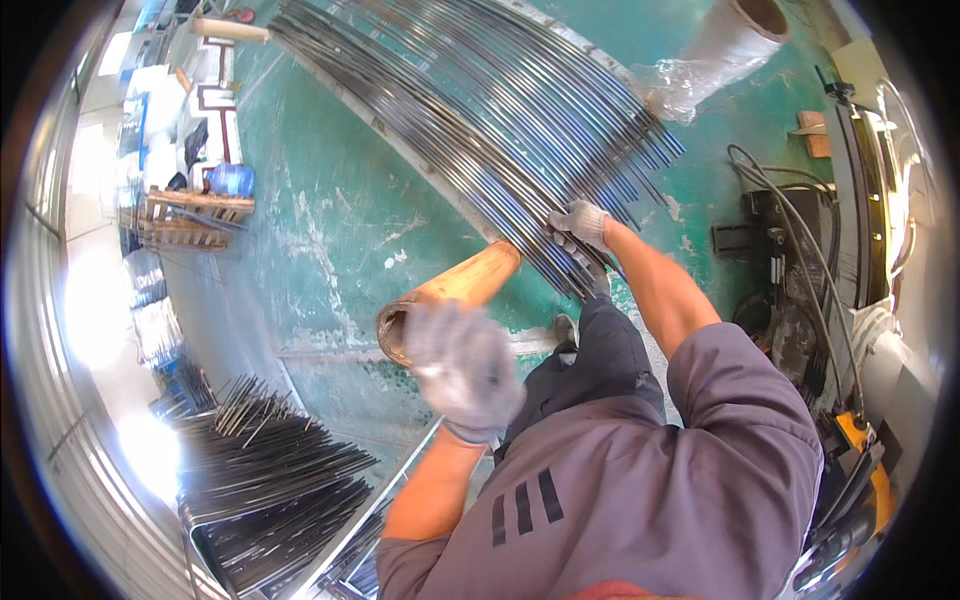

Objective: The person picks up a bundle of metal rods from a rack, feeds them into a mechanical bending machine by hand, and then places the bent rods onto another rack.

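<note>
Long thin metal rods (470, 110) lie side by side in a wide spread, their near ends reaching toward my legs. My right hand (578, 224), in a pale work glove, is at the near ends of these rods with its fingers curled round some of them; how many it holds cannot be made out. My left hand (465, 365), gloved too, is raised in front of my body and smeared by motion. Behind it lies a hollow tan tube (465, 275) that looks like cardboard, partly covered by the glove. Whether the left hand holds anything is not visible.
A second tube (735, 50) with clear plastic film lies at the far right on the green floor (330, 200). Many dark rods (270, 480) are stacked in a rack at lower left. Machinery with black hoses (790, 240) stands right; a wooden pallet (195, 215) sits left.
</note>
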A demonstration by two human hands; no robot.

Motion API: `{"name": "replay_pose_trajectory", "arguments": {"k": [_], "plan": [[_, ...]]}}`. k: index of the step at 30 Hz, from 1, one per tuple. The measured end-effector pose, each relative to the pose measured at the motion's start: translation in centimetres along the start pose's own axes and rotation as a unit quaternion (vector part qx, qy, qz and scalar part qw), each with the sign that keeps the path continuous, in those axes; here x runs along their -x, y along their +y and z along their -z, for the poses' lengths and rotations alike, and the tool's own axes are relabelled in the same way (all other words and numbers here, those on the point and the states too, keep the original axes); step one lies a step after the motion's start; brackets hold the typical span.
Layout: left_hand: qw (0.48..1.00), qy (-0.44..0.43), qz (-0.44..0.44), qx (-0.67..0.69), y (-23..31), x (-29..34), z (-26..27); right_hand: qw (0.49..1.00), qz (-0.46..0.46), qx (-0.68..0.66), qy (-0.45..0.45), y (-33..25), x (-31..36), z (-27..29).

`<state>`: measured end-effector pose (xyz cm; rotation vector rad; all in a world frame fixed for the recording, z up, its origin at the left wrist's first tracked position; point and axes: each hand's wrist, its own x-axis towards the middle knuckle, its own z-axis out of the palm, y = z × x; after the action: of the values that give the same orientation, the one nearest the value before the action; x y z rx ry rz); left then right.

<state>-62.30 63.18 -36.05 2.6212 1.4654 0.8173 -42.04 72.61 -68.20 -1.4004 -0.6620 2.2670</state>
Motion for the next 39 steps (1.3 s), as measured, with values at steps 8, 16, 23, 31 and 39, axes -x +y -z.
{"name": "replay_pose_trajectory", "arguments": {"k": [8,16,23,31,39], "plan": [[0.783,-0.167,0.423,0.425,-1.9,12.7,-11.8,0.920,0.002,0.349,0.177,6.4,16.6,-4.9],[0.268,-0.147,0.550,0.777,-6.2,13.0,-18.4,0.854,-0.145,0.394,0.307,21.9,43.3,-15.8],[0.289,-0.231,0.526,0.766,3.0,18.2,-15.0,0.765,-0.194,0.423,0.444,35.1,52.3,-20.9],[0.284,-0.319,0.373,0.824,5.7,9.3,-7.7,0.694,-0.257,0.317,0.593,55.4,65.5,-21.0],[0.462,-0.289,0.339,0.767,27.2,7.0,-7.2,0.306,0.023,-0.420,0.854,68.3,67.8,-15.2]]}}
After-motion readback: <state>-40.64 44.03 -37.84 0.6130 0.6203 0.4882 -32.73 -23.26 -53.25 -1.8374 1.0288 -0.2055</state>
